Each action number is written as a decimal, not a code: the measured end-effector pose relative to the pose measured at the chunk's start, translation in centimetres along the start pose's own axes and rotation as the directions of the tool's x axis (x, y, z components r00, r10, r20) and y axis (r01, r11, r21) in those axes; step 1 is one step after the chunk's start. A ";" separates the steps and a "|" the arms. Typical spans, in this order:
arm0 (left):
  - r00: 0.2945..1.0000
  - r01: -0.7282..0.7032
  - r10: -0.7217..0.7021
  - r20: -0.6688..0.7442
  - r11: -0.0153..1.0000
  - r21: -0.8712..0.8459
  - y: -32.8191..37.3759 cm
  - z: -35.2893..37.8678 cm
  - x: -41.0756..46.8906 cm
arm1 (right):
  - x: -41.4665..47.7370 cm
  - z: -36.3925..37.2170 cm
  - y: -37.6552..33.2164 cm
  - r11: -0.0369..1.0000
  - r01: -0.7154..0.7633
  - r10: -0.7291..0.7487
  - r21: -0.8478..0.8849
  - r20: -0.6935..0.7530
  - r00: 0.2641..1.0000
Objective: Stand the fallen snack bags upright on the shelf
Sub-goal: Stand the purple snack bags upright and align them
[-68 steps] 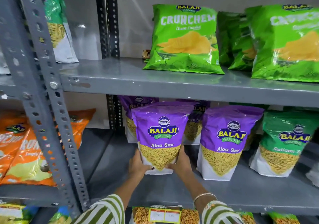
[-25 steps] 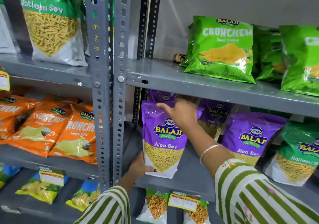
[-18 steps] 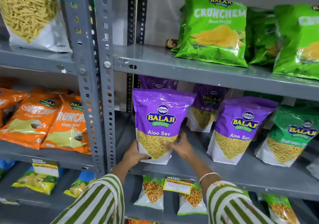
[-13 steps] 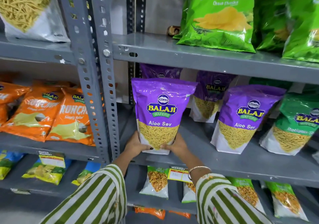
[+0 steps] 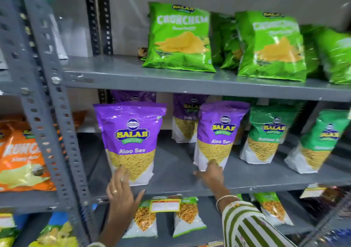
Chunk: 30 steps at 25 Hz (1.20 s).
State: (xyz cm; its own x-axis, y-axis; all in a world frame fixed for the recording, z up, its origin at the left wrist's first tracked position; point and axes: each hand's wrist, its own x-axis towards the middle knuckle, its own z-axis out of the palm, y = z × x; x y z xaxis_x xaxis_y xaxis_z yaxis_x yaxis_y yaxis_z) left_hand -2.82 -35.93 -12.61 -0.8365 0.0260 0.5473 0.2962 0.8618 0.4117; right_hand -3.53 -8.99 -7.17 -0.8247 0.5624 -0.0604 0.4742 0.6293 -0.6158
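The front-left Aloo Sev bag [image 5: 131,142] stands upright on the middle shelf [image 5: 176,172], centre-left of the frame, near the shelf's front edge. My left hand [image 5: 121,191] is below it at the lip of the shelf, palm flat, fingers [image 5: 118,174] spread apart and clamped on nothing; the fingertips overlap the bag's lower left corner, but I cannot tell whether they touch it. A ring shows on one finger.

To the right of that bag, a second Aloo Sev bag [image 5: 218,134] stands upright with a slight lean. My right hand [image 5: 210,172] is at its bottom edge. The hand is blurred, so I cannot tell whether those fingers are apart or gripping the bag. A bangle [image 5: 226,199] sits on the wrist above a green-and-white striped sleeve [image 5: 247,227].

More purple bags stand behind both, at the back of the shelf. Two green Ratlami Sev bags [image 5: 266,132] stand upright further right.

On the upper shelf [image 5: 171,81], green Crunchem bags [image 5: 180,37] lean back. Orange bags [image 5: 20,155] lie in the neighbouring bay at the left edge. A price label [image 5: 164,206] hangs on the shelf front, over small bags on the lower shelf.
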 end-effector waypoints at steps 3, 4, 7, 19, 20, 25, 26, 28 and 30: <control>0.952 -0.249 0.255 0.169 0.967 -0.057 5.3 3.9 0.5 | 3.5 -4.1 4.6 0.990 -0.129 0.135 0.055 -0.128 0.983; 0.942 -0.217 0.241 0.234 0.968 -0.122 7.9 5.5 1.4 | 5.5 -5.0 6.3 0.985 -0.117 0.127 0.124 -0.077 0.989; 0.907 0.163 0.012 0.420 0.912 -0.376 16.0 8.9 5.1 | 11.9 -5.2 10.5 0.925 -0.069 0.018 0.374 0.140 0.990; 0.752 0.617 -0.353 0.557 0.674 -0.406 20.0 11.2 6.9 | 10.3 -4.2 9.6 0.847 0.048 -0.275 0.529 0.360 0.891; 0.746 0.622 -0.365 0.557 0.679 -0.390 19.4 10.6 6.5 | 9.3 -4.3 9.2 0.831 0.046 -0.306 0.555 0.387 0.870; 0.730 0.628 -0.379 0.569 0.700 -0.340 18.4 8.5 6.1 | 8.5 -11.1 1.7 0.687 0.309 -0.365 0.658 -0.055 0.929; 0.731 0.624 -0.376 0.569 0.706 -0.336 18.4 8.4 6.2 | 8.4 -13.5 -0.8 0.744 0.450 -0.392 0.494 -0.222 0.893; 0.733 0.611 -0.365 0.574 0.723 -0.322 18.4 8.1 6.2 | 7.0 -17.2 -5.5 0.841 0.540 -0.520 0.032 -0.231 0.823; 0.733 0.595 -0.357 0.579 0.749 -0.290 18.3 8.2 6.0 | 6.1 -18.8 -9.0 0.777 0.604 -0.606 -0.177 0.049 0.794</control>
State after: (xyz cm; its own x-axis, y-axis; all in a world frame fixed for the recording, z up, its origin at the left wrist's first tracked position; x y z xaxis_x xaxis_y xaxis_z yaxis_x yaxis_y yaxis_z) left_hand -6.20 -15.90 -7.76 -0.9858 0.0042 -0.1680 -0.1419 0.5144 0.8458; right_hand -7.03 -1.14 12.82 -0.9573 0.0383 0.2867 -0.0754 0.9238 -0.3753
